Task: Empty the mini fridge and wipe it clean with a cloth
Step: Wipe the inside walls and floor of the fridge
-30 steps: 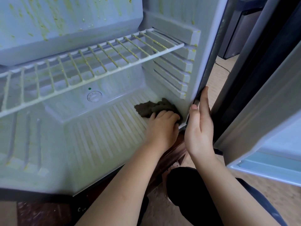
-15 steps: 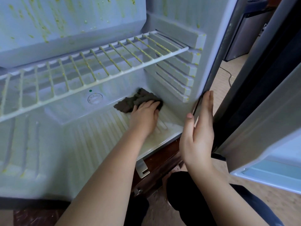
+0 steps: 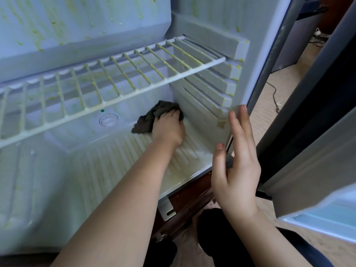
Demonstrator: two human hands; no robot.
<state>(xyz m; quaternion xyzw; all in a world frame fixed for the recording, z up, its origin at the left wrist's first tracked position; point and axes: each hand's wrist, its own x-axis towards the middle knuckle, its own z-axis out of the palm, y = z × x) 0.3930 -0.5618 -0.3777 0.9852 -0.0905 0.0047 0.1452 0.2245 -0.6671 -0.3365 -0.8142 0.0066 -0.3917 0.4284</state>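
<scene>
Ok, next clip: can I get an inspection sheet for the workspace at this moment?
Surface: fridge floor ribbed, with yellowish smears; green-yellow spatter on the wire shelf and the panel above it.
Job's things: dark cloth, bunched at the floor's back right corner.
Clutter: nothing seen.
Hands: left hand grips the cloth against the floor; right hand open, fingers straight, by the fridge's right front edge.
Cables: one cable lying on the room floor beyond the fridge.
Surroundings: fridge door open at right; a grey appliance behind.
</scene>
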